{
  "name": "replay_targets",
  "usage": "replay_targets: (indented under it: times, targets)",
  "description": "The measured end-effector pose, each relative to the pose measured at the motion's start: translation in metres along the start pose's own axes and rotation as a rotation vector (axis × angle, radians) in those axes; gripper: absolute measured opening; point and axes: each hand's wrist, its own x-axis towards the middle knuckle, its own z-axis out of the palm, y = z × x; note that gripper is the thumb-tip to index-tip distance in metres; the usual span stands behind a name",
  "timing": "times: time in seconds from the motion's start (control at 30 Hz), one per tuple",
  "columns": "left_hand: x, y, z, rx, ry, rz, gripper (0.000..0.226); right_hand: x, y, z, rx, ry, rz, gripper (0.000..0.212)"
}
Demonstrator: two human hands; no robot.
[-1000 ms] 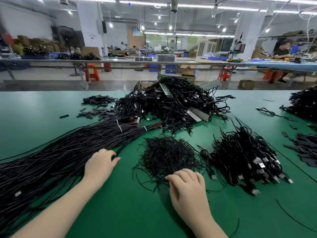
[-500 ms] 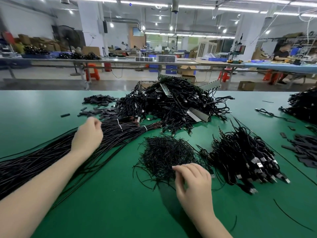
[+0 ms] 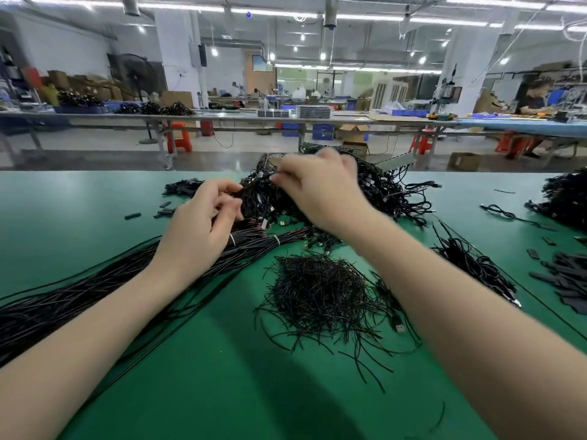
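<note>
Sorting looks to be the step: both hands work at the near-left edge of the tangled pile (image 3: 390, 192) on the counter (image 3: 95, 201). My left hand (image 3: 203, 227) pinches one black cable (image 3: 258, 182) near its end; my right hand (image 3: 317, 188) pinches it further along, over the pile. Next, I judge, it must be drawn clear without dragging its neighbours. Nearer me than the pile lies a heap of short wires (image 3: 317, 290), loose, in no bin. Behind the pile a cardboard box (image 3: 464, 161) stands on the floor (image 3: 95, 154); its contents are hidden.
</note>
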Motion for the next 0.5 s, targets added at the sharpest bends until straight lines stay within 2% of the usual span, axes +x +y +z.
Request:
replay_targets:
  times: [0.1, 0.17, 0.23, 0.33, 0.43, 0.5]
  targets:
    - [-0.026, -0.024, -0.011, 0.148, -0.090, -0.061, 0.031, 0.003, 0.013, -0.045, -0.034, 0.127, -0.052, 0.024]
    - [-0.051, -0.045, -0.025, 0.242, -0.137, -0.115, 0.031, -0.005, 0.034, -0.077, 0.086, 0.264, -0.004, 0.022]
    - [-0.073, -0.065, -0.042, 0.252, -0.194, -0.169, 0.024, -0.022, 0.061, -0.103, 0.034, 0.317, 0.042, 0.023]
    - [-0.086, -0.083, -0.061, 0.205, -0.335, -0.216, 0.018, -0.065, 0.099, -0.112, -0.230, 0.186, 0.141, 0.028]
    - [-0.084, -0.089, -0.070, 0.124, -0.467, -0.359, 0.014, -0.121, 0.140, -0.090, -0.316, 0.065, 0.421, 0.035]
    - [-0.082, -0.091, -0.071, 0.000, -0.483, -0.476, 0.013, -0.160, 0.164, -0.071, -0.343, -0.132, 0.586, 0.034]
